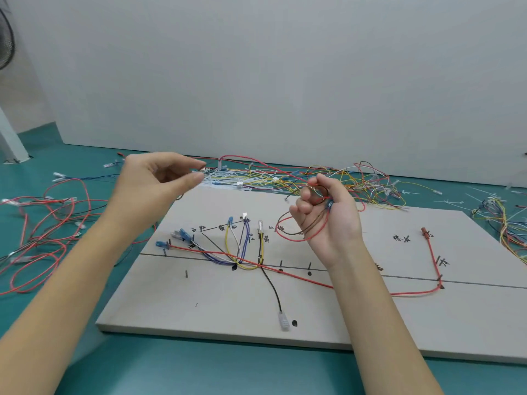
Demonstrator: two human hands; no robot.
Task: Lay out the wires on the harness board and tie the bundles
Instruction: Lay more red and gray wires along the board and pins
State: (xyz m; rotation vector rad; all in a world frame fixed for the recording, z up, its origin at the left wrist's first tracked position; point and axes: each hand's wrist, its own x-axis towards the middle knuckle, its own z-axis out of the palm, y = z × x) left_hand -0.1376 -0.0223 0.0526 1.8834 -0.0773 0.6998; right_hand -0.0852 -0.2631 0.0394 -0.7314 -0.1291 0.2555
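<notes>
Above the harness board (313,323), the right hand (328,218) grips a coiled red-and-brown wire (296,232) while the left hand (154,178), fingers apart, holds nothing, suggesting lay-out is underway; next, the coil needs unwinding onto the marked pegs.

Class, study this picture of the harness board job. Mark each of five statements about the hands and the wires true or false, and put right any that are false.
1. The right hand holds a coil of red and brown wire. True.
2. The left hand rests flat on the board. False: it is raised, fingertips at the wire pile beyond the board.
3. A long red wire crosses the board. True.
4. The black wire ends in a blue connector. False: its connector is clear.
5. Loose red wires lie left of the board. True.
</notes>
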